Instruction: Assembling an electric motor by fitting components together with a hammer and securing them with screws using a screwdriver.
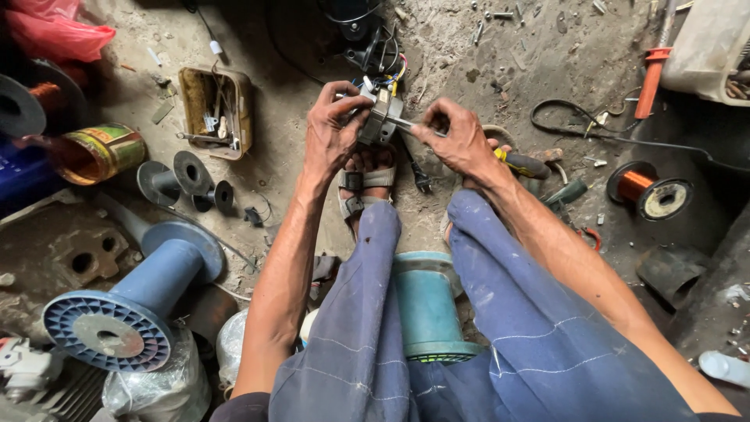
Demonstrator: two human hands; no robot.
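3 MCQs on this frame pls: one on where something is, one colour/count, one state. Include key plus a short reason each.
1. Where is the copper wire spool?
A. On the floor to the person's right
B. Inside the open tin box
C. On the person's lap

2. What colour is the large empty spool lying at lower left?
A. Red
B. Blue
C. Yellow

3. What is the left hand doing?
A. Resting flat on the floor
B. Gripping the small motor part
C. Hanging empty in the air

Answers:
1 A: the spool sits on the dirt floor to the right of the right arm.
2 B: both its flanges and its core are blue.
3 B: its fingers wrap the grey part, while the right hand presses a thin metal tool against it.
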